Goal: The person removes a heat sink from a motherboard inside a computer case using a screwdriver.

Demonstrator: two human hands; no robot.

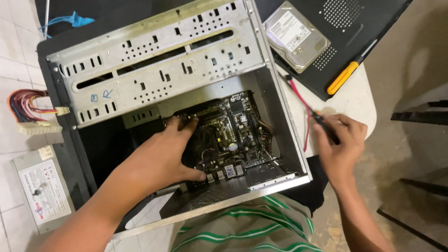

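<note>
From the head camera, looking down, an open computer case (pixel 154 56) lies on its side with its drive cage of perforated grey metal toward the far left, so the inside faces up and is easy to reach into. The motherboard (pixel 231 133) sits flat at the bottom of the case, toward its right wall. The left hand (pixel 161 154) is down inside, fingers spread across the board's left edge and thumb hooked at its near edge, grasping it as if to steady or seat it against the tray. The right hand (pixel 339 142) stays outside the case, to the right, closed around a dark-handled tool (pixel 324 126) that I take for a screwdriver, its tip hidden; a red data cable (pixel 301 105) trails past it from the case's right wall. On the far right, a hard drive (pixel 295 35) rests label-up on the removed black side panel (pixel 354 28), with a yellow-handled screwdriver (pixel 347 74) beside it, kept within arm's reach on the pale surface (pixel 359 100). To the left, on the tiled floor (pixel 14 60), a grey power supply (pixel 42 186) lies out of the case, its bundle of coloured wires (pixel 28 109) and white connector beside it, clear of the board.
</note>
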